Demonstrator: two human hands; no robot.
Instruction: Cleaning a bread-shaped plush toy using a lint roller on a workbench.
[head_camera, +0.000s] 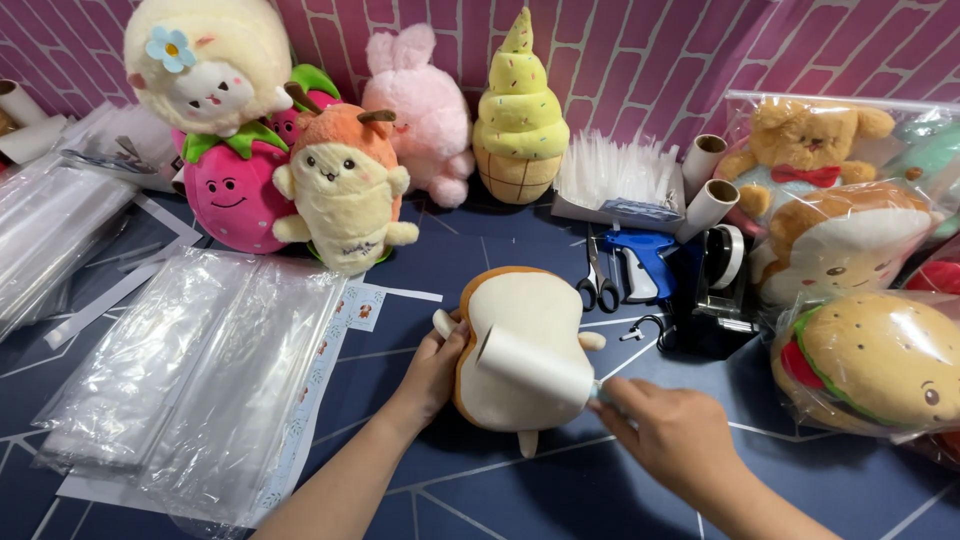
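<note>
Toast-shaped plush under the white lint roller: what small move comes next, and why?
Probably draw the white lint roller down toward the plush's feet. It lies across the middle of the cream, brown-edged toast-shaped plush, the right hand has a grip on its handle, and the left hand steadies the plush's side on the dark blue table. The lower part looks not yet covered.

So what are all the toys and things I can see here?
Toast plush: one, cream with brown crust, centre of table.
Lint roller: one, white, lying on the toast plush.
Plush toys: five, back row, among them a pink bunny and a yellow ice-cream cone.
Bagged plush toys: several, right side, among them a burger.
Clear bags: a stack, left.
Scissors: one, black handles.
Tagging gun: one, blue.
Left hand: holds the toast plush's edge.
Right hand: grips the roller's handle.
</note>
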